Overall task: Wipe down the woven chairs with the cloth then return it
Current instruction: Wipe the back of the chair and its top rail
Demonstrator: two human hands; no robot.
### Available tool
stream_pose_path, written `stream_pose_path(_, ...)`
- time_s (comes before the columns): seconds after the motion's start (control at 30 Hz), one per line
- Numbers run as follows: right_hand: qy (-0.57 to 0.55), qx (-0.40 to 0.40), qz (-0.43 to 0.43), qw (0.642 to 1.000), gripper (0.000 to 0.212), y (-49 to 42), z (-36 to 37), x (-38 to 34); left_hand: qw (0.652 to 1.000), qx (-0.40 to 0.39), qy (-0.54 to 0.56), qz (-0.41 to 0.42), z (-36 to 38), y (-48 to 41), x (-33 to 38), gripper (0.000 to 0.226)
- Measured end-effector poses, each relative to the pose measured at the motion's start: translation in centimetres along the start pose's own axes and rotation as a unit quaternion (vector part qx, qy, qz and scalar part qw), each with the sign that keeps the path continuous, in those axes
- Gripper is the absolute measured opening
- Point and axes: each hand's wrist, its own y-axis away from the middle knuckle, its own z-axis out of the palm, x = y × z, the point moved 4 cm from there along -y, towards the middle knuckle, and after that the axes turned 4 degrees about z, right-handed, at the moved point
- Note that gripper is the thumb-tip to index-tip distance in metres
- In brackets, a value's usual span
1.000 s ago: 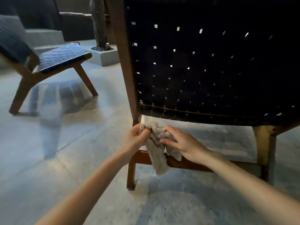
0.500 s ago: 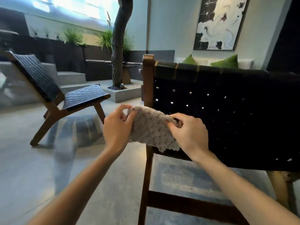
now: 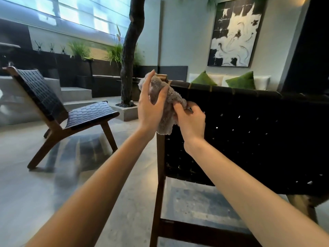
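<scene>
A grey fluffy cloth (image 3: 168,111) is bunched at the top left corner of the near woven chair's black backrest (image 3: 258,139). My left hand (image 3: 151,106) grips the cloth's upper part, thumb and fingers curled round it. My right hand (image 3: 191,120) pinches the cloth's lower right part against the back of the weave. A loose end of the cloth hangs down over the chair's wooden post (image 3: 160,166). A second woven chair (image 3: 71,113) stands apart on the left.
A tree trunk (image 3: 130,56) rises from a concrete planter behind the chairs. Concrete steps (image 3: 76,93) and dark planters line the back left. A sofa with green cushions (image 3: 242,80) stands behind the near chair, under a black-and-white painting (image 3: 233,32). The floor is polished concrete.
Both hands carried the cloth up from the chair's lower crossbar to the top left corner of the backrest. The view tilted up with them.
</scene>
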Motion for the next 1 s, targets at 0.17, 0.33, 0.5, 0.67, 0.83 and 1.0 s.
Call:
stream_pose_path(0.17, -0.003, -0.005, 0.003, 1.0, 0.016, -0.9, 0.7, 0.9, 1.0, 0.0, -0.015, 0.016, -0.2, -0.1, -1.4, 0.051)
stream_pose_path(0.33, 0.008, -0.041, -0.026, 0.999, 0.016, -1.2, 0.7, 2.7, 0.998, -0.009, -0.057, 0.022, -0.4, 1.0, -3.6, 0.057)
stream_pose_path(0.5, 0.042, -0.079, -0.026, 0.996, 0.017, -0.7, 0.2, 6.5, 0.996, -0.004, -0.086, 0.011, -0.4, 2.9, -6.4, 0.06)
stream_pose_path(0.67, 0.057, -0.094, 0.017, 0.994, 0.016, -0.2, -0.3, 11.5, 0.992, 0.0, -0.112, -0.053, -0.7, 5.9, -11.1, 0.055)
stream_pose_path(0.83, 0.149, -0.124, 0.139, 0.971, 0.019, -0.8, -0.6, 17.6, 0.988, -0.02, -0.095, -0.122, -0.7, 10.0, -16.0, 0.049)
stream_pose_path(1.0, 0.177, -0.168, 0.174, 0.954, 0.01, -0.4, -0.8, 22.7, 0.979, -0.033, -0.095, -0.175, -0.9, 13.0, -20.4, 0.046)
